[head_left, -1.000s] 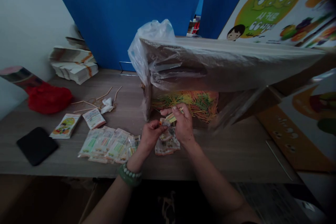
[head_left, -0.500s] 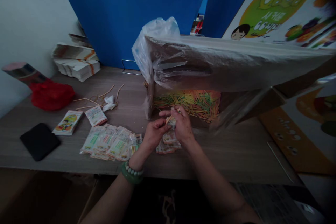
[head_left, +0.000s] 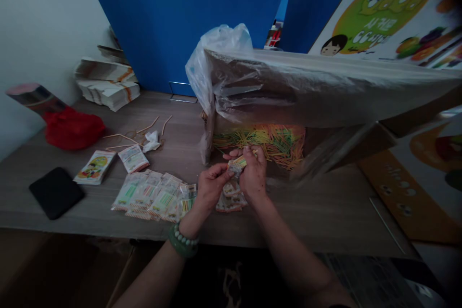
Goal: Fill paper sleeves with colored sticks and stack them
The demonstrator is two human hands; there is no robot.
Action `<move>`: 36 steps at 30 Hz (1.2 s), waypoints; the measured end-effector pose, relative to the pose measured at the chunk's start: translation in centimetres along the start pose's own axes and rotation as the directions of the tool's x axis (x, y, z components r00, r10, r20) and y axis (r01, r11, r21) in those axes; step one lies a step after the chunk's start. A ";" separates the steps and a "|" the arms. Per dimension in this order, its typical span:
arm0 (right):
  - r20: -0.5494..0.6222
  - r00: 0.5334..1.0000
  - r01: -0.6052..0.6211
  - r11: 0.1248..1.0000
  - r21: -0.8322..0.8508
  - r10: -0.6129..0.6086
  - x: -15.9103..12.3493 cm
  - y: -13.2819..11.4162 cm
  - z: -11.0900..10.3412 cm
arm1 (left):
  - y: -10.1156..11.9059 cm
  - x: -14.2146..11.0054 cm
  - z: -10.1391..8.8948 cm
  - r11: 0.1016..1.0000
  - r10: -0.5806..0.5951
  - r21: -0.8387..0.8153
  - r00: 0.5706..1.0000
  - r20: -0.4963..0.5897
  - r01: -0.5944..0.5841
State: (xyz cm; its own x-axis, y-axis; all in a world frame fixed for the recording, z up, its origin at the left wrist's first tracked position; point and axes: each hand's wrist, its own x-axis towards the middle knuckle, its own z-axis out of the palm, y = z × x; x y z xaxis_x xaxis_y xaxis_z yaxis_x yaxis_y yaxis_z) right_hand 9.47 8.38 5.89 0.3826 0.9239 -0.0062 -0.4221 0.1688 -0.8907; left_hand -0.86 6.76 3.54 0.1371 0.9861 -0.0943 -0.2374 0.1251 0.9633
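Note:
My left hand (head_left: 211, 184) pinches the edge of a small clear printed packet (head_left: 236, 169). Thin yellowish sticks (head_left: 241, 158) lie in the closed fingers of my right hand (head_left: 254, 173), at the packet's mouth; whether their ends are inside I cannot tell. Just beyond both hands, a heap of thin coloured sticks (head_left: 279, 140) fills the bottom of a plastic-lined cardboard box (head_left: 310, 101) lying open towards me. More flat packets (head_left: 230, 204) lie on the table below my hands, partly hidden. Left of my wrist, several packets with coloured sticks inside (head_left: 164, 198) overlap in a row.
Further left are a black flat pad (head_left: 57, 193), a stack of printed cards (head_left: 95, 167), another packet stack (head_left: 133, 158), bent sticks (head_left: 119, 136) and a crumpled tissue (head_left: 151, 141). A red bag (head_left: 74, 127) and white paper bundles (head_left: 108, 91) stand behind. Printed cartons (head_left: 415, 187) flank the right.
Both hands stay together while the sticks and packet shift between the fingers; the packet now shows more clearly against the sticks. The whole view has drifted slightly.

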 end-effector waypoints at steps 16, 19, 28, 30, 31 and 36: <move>-0.113 0.994 0.004 0.999 0.043 0.001 0.6 1.0 0.5 | -0.1 0.2 -0.3 1.000 0.015 -0.026 1.000 0.003 -0.015; -0.121 0.993 0.017 0.999 0.040 -0.012 0.5 0.9 0.6 | -0.4 0.3 -0.3 0.999 -0.001 -0.040 1.000 -0.001 0.001; -0.130 0.991 0.036 0.999 0.017 -0.033 0.6 0.5 0.5 | -0.5 0.2 -0.2 0.999 -0.014 -0.051 1.000 0.001 0.014; -0.065 0.998 0.008 1.000 -0.011 -0.009 0.5 0.4 0.4 | -0.5 0.3 -0.2 0.997 -0.004 -0.071 1.000 0.002 0.005; -0.027 1.000 -0.016 0.999 -0.033 0.015 0.5 0.3 0.3 | -0.6 0.4 -0.3 0.997 0.004 -0.078 1.000 0.004 -0.003; 0.181 0.978 -0.054 0.966 -0.254 0.102 0.5 0.4 -0.5 | -1.0 1.2 -0.2 0.998 0.060 -0.003 0.998 0.015 -0.060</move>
State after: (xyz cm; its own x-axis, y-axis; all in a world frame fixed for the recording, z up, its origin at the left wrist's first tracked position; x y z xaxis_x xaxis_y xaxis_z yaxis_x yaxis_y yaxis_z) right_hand 9.92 8.76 5.27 0.1827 0.9831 -0.0151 -0.2194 0.0258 -0.9753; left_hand -0.70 7.84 2.42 0.1367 0.9901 -0.0330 -0.2477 0.0665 0.9665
